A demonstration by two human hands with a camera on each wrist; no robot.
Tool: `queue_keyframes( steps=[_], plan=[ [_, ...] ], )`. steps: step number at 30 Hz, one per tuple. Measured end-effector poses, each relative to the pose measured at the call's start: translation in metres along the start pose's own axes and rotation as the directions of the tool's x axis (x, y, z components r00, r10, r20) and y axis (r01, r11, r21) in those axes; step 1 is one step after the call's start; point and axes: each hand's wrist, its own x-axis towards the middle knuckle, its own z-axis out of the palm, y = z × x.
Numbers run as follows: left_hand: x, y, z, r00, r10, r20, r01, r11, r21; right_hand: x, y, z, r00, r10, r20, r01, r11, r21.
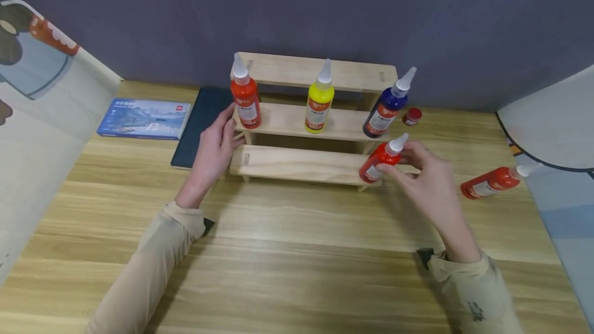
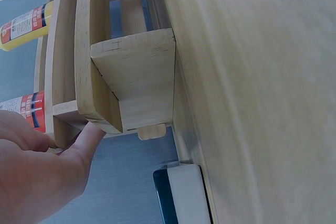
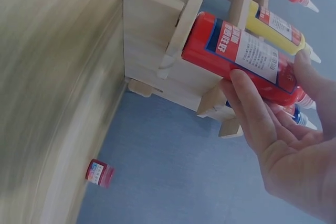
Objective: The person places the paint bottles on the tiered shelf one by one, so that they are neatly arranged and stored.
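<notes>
A three-step wooden rack (image 1: 301, 163) stands against the dark wall. At its left end my left hand (image 1: 217, 140) holds the side of the rack, with thumb and fingers around the end of the middle step in the left wrist view. My right hand (image 1: 429, 179) grips a red paint bottle (image 1: 378, 163) between thumb and fingers, upright with a slight tilt, at the right end of the lowest step. On the middle step stand another red paint bottle (image 1: 247, 104), a yellow paint bottle (image 1: 319, 107) and a dark blue paint bottle (image 1: 385, 112), left to right.
A further red bottle (image 1: 492, 183) lies on its side on the table at the right. Behind the rack's right end sits a small red jar (image 1: 412, 116). To the left are a dark flat case (image 1: 199, 128) and a blue box (image 1: 144, 118) with a landscape print.
</notes>
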Motion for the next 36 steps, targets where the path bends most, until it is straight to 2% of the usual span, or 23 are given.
queue_keyframes(
  steps=[6, 23, 30, 36],
  plan=[
    [-0.001, 0.000, -0.001, 1.000, 0.000, 0.007, 0.000, 1.000, 0.001, 0.000, -0.002, 0.005, 1.000, -0.006, 0.001, 0.006, 0.999, 0.048],
    [-0.001, -0.001, -0.001, 1.000, 0.007, 0.014, -0.008, 1.000, 0.006, -0.001, -0.001, 0.006, 1.000, -0.012, 0.003, 0.011, 1.000, 0.025],
    [0.000, -0.001, -0.001, 1.000, 0.006, 0.018, -0.006, 1.000, -0.001, -0.001, 0.000, 0.004, 0.999, 0.008, 0.039, -0.010, 0.999, 0.036],
    [0.000, 0.000, -0.001, 1.000, 0.010, 0.015, -0.010, 1.000, 0.006, -0.002, -0.001, -0.007, 0.998, 0.047, 0.046, -0.050, 0.997, 0.064]
  ],
)
